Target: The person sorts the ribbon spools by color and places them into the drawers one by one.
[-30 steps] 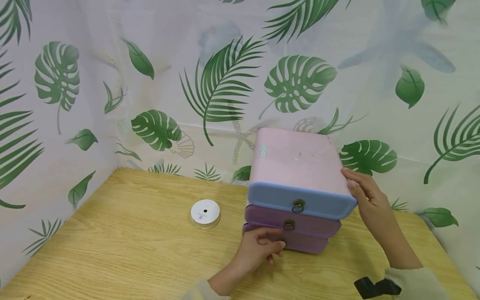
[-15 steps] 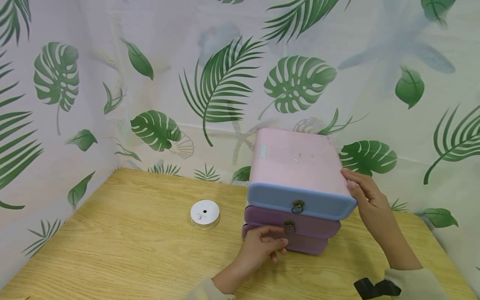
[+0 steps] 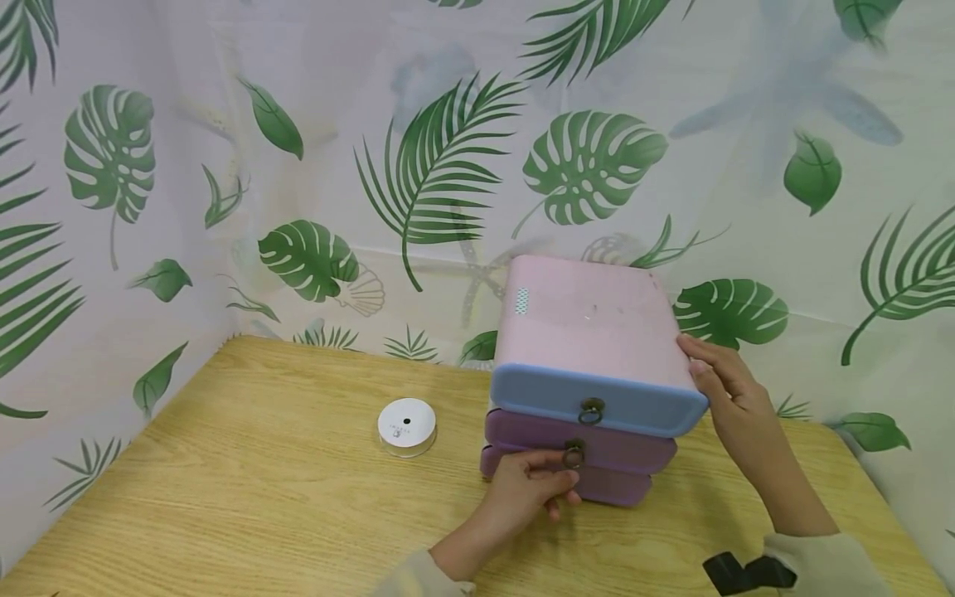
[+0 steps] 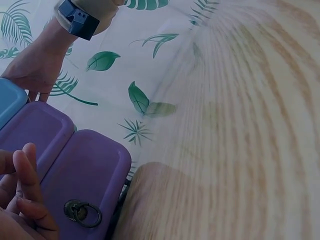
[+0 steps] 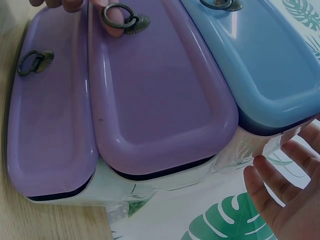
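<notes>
A small drawer box with a pink top (image 3: 589,319) stands at the right of the table, with a blue top drawer (image 3: 530,390) and two purple drawers below. My left hand (image 3: 518,493) is at the middle purple drawer (image 3: 634,452), its index finger and thumb at the brass ring pull (image 3: 573,458). In the right wrist view, one fingertip lies behind that ring (image 5: 117,16). The lowest drawer (image 4: 90,170) shows its own ring pull (image 4: 82,212). My right hand (image 3: 734,402) rests on the box's right side near the top, its fingers fairly straight (image 5: 280,180).
Left of the box, a white round spool (image 3: 406,421) lies flat on the wooden table (image 3: 261,464). A leaf-printed cloth (image 3: 313,149) hangs close behind the box and on both sides. A black strap piece (image 3: 749,572) sits at my right sleeve.
My left hand has shifted slightly right along the purple fronts, and its fingers have come to the middle ring. My right hand and the box have stayed in place.
</notes>
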The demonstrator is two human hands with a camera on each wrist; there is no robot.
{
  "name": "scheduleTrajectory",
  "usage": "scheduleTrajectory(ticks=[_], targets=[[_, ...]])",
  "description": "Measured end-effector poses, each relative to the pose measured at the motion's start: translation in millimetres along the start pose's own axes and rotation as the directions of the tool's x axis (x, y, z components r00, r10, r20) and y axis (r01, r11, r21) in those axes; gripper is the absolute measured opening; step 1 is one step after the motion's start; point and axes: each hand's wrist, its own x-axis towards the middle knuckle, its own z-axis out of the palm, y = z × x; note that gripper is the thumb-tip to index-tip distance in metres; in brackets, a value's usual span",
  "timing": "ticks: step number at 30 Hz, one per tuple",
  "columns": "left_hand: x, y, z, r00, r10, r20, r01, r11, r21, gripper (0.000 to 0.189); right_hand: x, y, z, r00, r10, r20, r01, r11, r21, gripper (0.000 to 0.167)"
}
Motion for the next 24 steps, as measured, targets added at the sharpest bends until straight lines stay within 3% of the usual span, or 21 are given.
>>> scheduleTrajectory(ticks=[12, 24], targets=[[0.3, -2.9, 0.0, 0.997, 0.004, 0.072, -0.005, 1.0, 0.01, 0.03, 1.5, 2.0, 0.5, 1.0, -0.011, -0.009, 0.011, 1.0, 0.003, 0.04], [1.0, -2.3, 1.0, 0.997, 0.003, 0.074, -0.001, 1.0, -0.024, 0.027, -0.1, 0.2, -0.8, 1.0, 0.001, 0.005, -0.001, 1.0, -0.001, 0.041]])
